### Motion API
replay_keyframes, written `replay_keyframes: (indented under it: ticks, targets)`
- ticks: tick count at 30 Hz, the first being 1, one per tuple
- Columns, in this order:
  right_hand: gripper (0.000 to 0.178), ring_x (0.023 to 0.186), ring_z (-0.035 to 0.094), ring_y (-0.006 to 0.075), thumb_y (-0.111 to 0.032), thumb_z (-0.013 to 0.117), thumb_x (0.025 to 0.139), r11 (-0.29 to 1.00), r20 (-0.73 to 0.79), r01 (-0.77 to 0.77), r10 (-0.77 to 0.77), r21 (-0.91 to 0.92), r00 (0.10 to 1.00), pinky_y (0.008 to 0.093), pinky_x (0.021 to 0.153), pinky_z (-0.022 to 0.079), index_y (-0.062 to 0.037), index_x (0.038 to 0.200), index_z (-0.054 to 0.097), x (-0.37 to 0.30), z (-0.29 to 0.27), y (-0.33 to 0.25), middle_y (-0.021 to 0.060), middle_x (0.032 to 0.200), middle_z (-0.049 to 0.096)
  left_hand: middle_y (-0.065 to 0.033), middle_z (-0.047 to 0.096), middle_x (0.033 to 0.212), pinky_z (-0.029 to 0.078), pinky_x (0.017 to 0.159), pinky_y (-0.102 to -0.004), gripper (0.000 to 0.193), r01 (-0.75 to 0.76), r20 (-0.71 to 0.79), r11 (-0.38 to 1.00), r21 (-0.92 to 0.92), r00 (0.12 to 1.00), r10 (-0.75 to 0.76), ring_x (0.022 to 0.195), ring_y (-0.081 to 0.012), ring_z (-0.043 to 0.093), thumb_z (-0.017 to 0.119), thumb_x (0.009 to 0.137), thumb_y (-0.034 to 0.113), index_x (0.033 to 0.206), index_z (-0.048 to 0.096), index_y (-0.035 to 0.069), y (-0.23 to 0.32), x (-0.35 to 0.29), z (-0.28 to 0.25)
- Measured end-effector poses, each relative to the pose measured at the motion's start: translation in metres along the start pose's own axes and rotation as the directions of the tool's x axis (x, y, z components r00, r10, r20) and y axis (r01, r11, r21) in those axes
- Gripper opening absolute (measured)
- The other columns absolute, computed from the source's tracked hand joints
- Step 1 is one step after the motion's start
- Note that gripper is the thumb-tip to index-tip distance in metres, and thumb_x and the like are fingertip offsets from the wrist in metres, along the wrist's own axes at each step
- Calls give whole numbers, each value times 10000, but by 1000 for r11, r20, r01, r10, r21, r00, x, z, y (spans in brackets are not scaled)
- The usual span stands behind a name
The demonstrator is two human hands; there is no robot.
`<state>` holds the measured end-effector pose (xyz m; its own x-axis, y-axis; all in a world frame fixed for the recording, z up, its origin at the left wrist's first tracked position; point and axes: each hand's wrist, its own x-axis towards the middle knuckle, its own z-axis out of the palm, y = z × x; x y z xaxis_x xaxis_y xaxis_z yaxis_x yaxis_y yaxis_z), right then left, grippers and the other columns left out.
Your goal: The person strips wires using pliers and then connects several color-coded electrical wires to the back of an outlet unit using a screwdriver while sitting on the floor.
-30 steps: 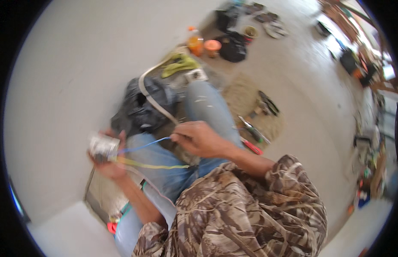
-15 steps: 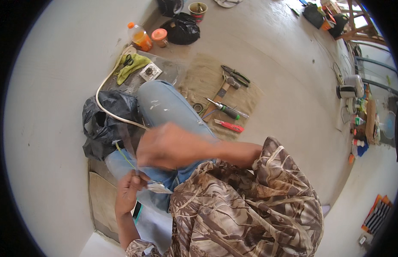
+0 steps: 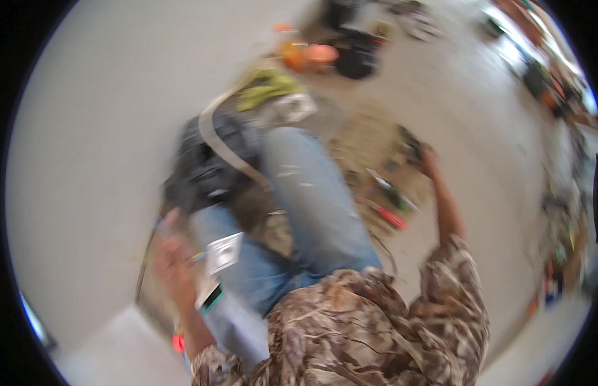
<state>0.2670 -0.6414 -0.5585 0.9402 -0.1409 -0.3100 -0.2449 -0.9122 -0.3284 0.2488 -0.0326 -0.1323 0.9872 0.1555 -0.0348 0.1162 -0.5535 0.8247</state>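
My left hand point(image 3: 173, 260) is raised beside my left thigh, its fingers smeared by motion. Next to it, over the thigh, is a small white square plate point(image 3: 223, 253) that looks like a socket or switch face. A bit of blue, perhaps a wire, shows between hand and plate; the grip on it is unclear. Far out to the right, my right hand point(image 3: 429, 162) is at the handle end of dark pliers point(image 3: 410, 143) lying on a tan cloth point(image 3: 358, 136). Its fingers are blurred and partly hidden, so whether they close round the handles does not show.
On the cloth are a green-and-black screwdriver point(image 3: 390, 188) and a red utility knife point(image 3: 390, 217). A black plastic bag point(image 3: 199, 170) and white cable point(image 3: 215, 135) lie left of my knee. Beyond are a yellow-green cloth point(image 3: 270, 89), another white plate point(image 3: 295, 107) and an orange bottle point(image 3: 290, 50).
My right hand has gone from above my left hand out to the pliers. The white plate now faces up beside my left hand. The whole view has shifted and blurred.
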Motion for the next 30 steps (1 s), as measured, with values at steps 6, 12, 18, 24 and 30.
replay_keyframes:
  ticks: [6, 12, 18, 24, 30]
  targets:
    - [434, 1099, 536, 423, -36, 633, 789, 995, -23, 59, -61, -80, 998, 519, 931, 446, 13, 1207, 525, 5, 17, 39, 278, 1187, 564, 66, 386, 694, 307, 567, -210, 391, -16, 5, 999, 49, 1000, 16, 616, -33, 348, 453, 1055, 267, 1362, 542, 42, 42, 12, 7]
    - [442, 811, 557, 192, -393, 424, 977, 762, 140, -181, 119, 621, 983, 354, 683, 495, -36, 1219, 526, -7, -23, 24, 78, 945, 555, 74, 367, 664, 291, 541, -205, 387, -47, -20, 999, -22, 999, 47, 584, -22, 331, 440, 1063, 279, 1336, 546, 27, 36, 0, -11]
    - [173, 705, 562, 99, -236, 626, 963, 97, 21, -34, 138, 995, 990, 274, 578, 439, -81, 1038, 629, -91, -93, -157, -10, 850, 606, 80, 356, 631, 289, 528, -211, 384, -44, 43, 992, -119, 998, 49, 562, -22, 322, 453, 1058, 306, 1295, 567, 27, 35, -3, -7]
    - [166, 836, 572, 119, -172, 604, 966, 279, 184, -79, -373, 957, 910, 270, 736, 465, -44, 1071, 603, -146, -185, -361, 29, 966, 631, 79, 372, 645, 291, 540, -208, 362, -23, 104, 972, -232, 993, 48, 576, -22, 332, 455, 1057, 314, 1253, 561, 29, 43, -2, 12]
    - [262, 968, 611, 363, -152, 649, 914, 422, 113, 340, -750, 841, 651, 384, 837, 471, 77, 1036, 615, -145, -227, -442, 203, 1052, 603, 64, 373, 681, 313, 580, -213, 324, -5, 145, 967, -256, 989, 43, 624, -38, 347, 460, 1057, 271, 1243, 558, 26, 46, -7, 10]
